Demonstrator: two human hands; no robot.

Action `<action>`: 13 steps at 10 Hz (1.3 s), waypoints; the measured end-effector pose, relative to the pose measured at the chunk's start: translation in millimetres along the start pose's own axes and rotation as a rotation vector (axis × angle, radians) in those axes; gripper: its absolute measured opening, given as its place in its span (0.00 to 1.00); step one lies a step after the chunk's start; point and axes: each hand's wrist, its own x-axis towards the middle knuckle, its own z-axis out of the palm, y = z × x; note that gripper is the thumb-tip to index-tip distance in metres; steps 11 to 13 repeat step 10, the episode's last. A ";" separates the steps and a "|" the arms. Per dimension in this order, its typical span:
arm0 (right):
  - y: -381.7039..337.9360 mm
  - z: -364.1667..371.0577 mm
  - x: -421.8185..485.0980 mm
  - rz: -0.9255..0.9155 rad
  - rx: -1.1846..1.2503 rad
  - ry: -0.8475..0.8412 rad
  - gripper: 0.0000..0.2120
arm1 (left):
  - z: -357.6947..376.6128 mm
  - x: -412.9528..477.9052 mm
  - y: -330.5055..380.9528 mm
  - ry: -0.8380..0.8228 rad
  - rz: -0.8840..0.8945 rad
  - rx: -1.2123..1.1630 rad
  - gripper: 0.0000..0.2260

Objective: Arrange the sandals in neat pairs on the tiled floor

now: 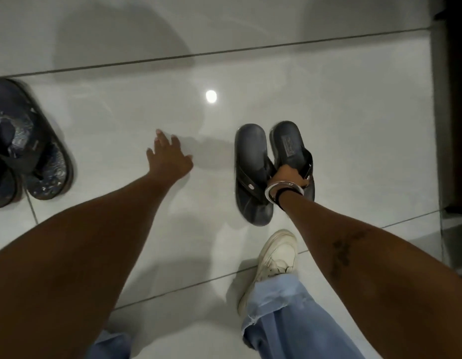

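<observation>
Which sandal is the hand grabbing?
The right hand grips the right-most dark sandal, by its strap. Its twin and the patterned sandals lie untouched.

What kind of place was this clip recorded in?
Probably indoors in a home, perhaps an entryway. The floor is glossy pale grey tiles mirroring a ceiling light, dark rubber sandals lie about, and dark wooden furniture or a door frame stands at the right.
</observation>
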 end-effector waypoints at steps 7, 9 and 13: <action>-106.8 -122.1 97.0 -0.088 0.237 0.273 0.13 | 11.6 16.8 4.0 -0.020 0.007 0.182 0.37; -97.0 -111.2 88.8 -0.122 0.169 0.237 0.14 | -3.6 8.9 -5.1 -0.073 0.038 0.179 0.36; -93.3 -126.7 64.9 -0.233 0.131 0.238 0.18 | -30.4 -11.0 -13.0 0.026 0.121 0.150 0.32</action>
